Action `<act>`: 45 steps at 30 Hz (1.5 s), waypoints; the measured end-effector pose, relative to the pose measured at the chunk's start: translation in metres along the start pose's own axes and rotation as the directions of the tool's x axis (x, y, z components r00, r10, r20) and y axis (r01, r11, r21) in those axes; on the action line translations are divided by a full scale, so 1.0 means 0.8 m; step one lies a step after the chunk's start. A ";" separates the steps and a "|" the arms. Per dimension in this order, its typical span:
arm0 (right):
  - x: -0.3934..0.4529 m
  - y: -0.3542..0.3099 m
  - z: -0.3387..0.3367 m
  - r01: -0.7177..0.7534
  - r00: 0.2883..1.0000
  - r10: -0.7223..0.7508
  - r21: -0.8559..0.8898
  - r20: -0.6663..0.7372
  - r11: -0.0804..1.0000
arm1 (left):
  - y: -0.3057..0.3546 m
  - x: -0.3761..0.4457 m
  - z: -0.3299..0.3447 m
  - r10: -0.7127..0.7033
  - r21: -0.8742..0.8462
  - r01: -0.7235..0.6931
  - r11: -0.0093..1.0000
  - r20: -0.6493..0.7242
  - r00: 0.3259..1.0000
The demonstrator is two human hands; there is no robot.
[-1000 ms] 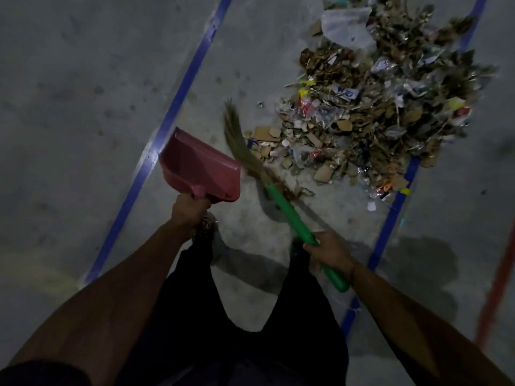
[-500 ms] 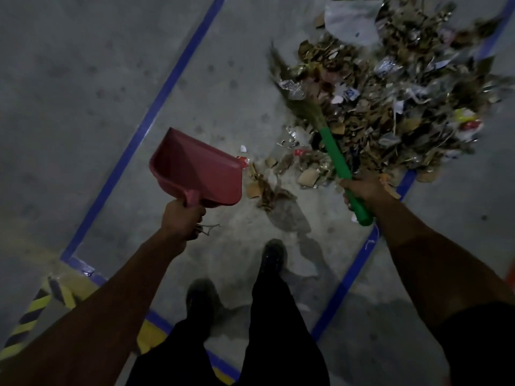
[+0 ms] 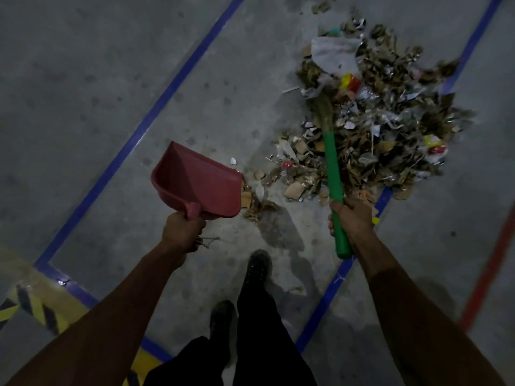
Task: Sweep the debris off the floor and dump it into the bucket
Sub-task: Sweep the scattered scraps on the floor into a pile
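**Dustpan and broom at the edge of the pile**

At the lower left corner of the concrete floor point(image 3: 69, 79), yellow-and-black hazard tape point(image 3: 30, 307) runs beside a blue line point(image 3: 156, 107) that turns a corner there and climbs diagonally toward the top. Just right of it, the left hand point(image 3: 182, 231) is curled tight round the short handle of a red dustpan point(image 3: 198, 181), which is held tilted, with its open mouth turned toward the rubbish on its right. A few scraps of card and dry leaf lie on the floor right at the pan's lip. Below, between the two forearms, the person's dark trousers and two dark shoes point(image 3: 257, 267) show. Further right spreads the debris point(image 3: 390, 121), a broad heap of dry leaves, torn cardboard, paper and bright wrappers on the floor, lying partly over a second blue line point(image 3: 326, 299). The broom point(image 3: 333, 174), green-handled with a straw head, reaches up into the heap; the right hand point(image 3: 352, 215) grips the handle near its lower end. At the far right edge a red line point(image 3: 487, 277) crosses the floor.
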State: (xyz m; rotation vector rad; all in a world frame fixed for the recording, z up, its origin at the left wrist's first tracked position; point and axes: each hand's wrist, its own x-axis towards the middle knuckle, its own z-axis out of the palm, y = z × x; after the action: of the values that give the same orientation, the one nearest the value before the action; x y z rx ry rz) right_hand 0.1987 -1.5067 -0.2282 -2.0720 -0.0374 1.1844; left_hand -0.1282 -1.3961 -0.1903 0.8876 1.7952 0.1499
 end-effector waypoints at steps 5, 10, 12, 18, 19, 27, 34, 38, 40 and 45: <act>-0.060 0.028 -0.001 0.002 1.000 -0.002 0.036 -0.003 0.999 | -0.020 -0.021 -0.016 0.029 -0.018 -0.029 0.999 0.007 1.000; -0.136 0.077 0.006 0.046 0.996 -0.033 -0.150 0.088 0.988 | -0.048 -0.045 -0.043 0.052 -0.055 -0.050 0.997 0.030 0.998; -0.174 0.101 0.020 0.052 0.990 -0.025 -0.196 0.137 0.979 | -0.064 -0.056 -0.057 0.056 -0.053 -0.055 0.997 0.020 0.998; -0.260 0.171 0.066 0.126 0.961 -0.014 -0.395 0.275 0.910 | -0.119 -0.085 -0.099 0.042 -0.067 -0.042 0.997 0.000 0.999; -0.266 0.181 0.072 0.131 0.954 0.003 -0.428 0.299 0.894 | -0.127 -0.088 -0.105 0.037 -0.066 -0.037 0.997 -0.002 0.999; -0.218 0.206 0.078 0.208 0.945 0.062 -0.735 0.322 0.645 | -0.191 -0.097 -0.135 0.016 -0.082 -0.016 0.997 -0.009 1.000; -0.147 0.165 0.054 0.063 0.992 0.011 -0.589 0.122 0.806 | -0.223 -0.099 -0.134 0.026 -0.116 -0.026 0.993 -0.005 1.000; -0.175 0.172 0.059 0.144 0.988 -0.096 -0.499 0.122 0.855 | -0.231 -0.105 -0.133 0.031 -0.139 -0.032 0.990 -0.008 0.999; -0.203 0.187 0.060 0.183 0.981 -0.123 -0.497 0.152 0.848 | -0.231 -0.112 -0.133 0.032 -0.136 -0.033 0.990 -0.005 0.999; -0.273 0.218 0.056 0.210 0.966 -0.067 -0.604 0.250 0.769 | -0.218 -0.136 -0.131 0.039 -0.105 -0.038 0.994 0.012 0.999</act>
State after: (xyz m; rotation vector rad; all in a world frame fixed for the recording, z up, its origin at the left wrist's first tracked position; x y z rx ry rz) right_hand -0.0160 -1.6866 -0.1872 -2.4280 -0.7825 1.4273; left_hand -0.2883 -1.5573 -0.1502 0.8461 1.7415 0.2598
